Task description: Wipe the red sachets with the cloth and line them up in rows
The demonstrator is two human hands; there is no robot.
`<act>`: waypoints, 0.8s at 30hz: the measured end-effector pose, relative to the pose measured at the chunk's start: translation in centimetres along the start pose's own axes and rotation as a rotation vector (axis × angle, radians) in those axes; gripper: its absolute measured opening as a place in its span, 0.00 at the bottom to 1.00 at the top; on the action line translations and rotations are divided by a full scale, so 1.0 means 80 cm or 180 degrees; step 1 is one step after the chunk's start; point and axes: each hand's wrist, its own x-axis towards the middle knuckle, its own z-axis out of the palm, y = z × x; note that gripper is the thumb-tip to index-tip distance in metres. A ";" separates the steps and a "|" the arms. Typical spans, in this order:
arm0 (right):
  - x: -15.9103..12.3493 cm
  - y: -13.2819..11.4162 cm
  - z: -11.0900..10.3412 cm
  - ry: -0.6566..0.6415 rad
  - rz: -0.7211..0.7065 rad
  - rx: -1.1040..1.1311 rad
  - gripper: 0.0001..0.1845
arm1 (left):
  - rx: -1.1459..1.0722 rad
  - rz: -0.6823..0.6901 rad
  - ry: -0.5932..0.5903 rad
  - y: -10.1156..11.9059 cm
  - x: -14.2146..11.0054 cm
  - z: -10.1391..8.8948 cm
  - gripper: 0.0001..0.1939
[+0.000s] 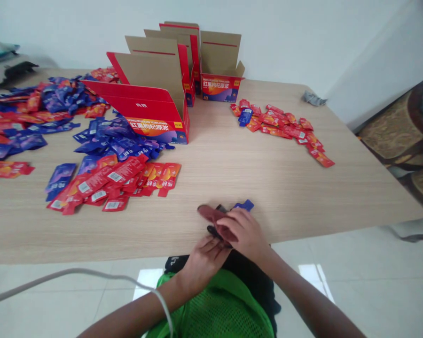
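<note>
At the table's front edge, my right hand (245, 232) is closed on a dark reddish-brown, soft-looking piece (209, 213) whose kind I cannot make out. Just below it, my left hand (205, 260) has its fingers bent and pressed together, partly hidden under the right hand. Small black parts (214, 231) show between the fingers and the brown piece. Right behind my right hand, a blue sachet (247, 205) lies on the table, partly covered. Red sachets (120, 180) are piled to the left, beside a heap of blue sachets (118, 138).
Open red boxes (151, 124) stand in a row at the back, with another open box (220, 87) on their right. More red sachets (285, 124) lie on the right of the table (303, 197). A grey cable (91, 271) crosses over my left forearm. Chairs (395, 126) stand at the right.
</note>
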 end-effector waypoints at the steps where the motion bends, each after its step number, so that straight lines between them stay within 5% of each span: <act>1: -0.005 -0.004 0.009 -0.0186 -0.0061 0.0025 0.13 | -0.0034 -0.0017 -0.0020 0.000 0.001 0.000 0.15; 6: -0.006 0.045 0.016 -0.0207 0.0149 -0.0319 0.10 | 0.0038 0.0088 -0.0061 -0.001 0.002 -0.007 0.18; 12: 0.023 0.116 -0.031 0.0071 0.0331 -0.0948 0.09 | 0.0114 0.0067 -0.0196 -0.002 0.000 -0.008 0.19; 17: 0.030 0.065 -0.044 0.1153 0.0705 -0.0515 0.12 | 0.0038 0.0026 -0.0124 -0.001 -0.001 -0.003 0.18; 21: 0.008 0.000 -0.006 0.0251 0.0162 0.0022 0.14 | -0.0186 -0.0107 -0.0085 0.001 0.001 -0.001 0.16; 24: -0.008 -0.004 0.019 -0.0177 0.0036 0.0018 0.13 | -0.0287 -0.0153 -0.0076 0.001 0.003 -0.003 0.17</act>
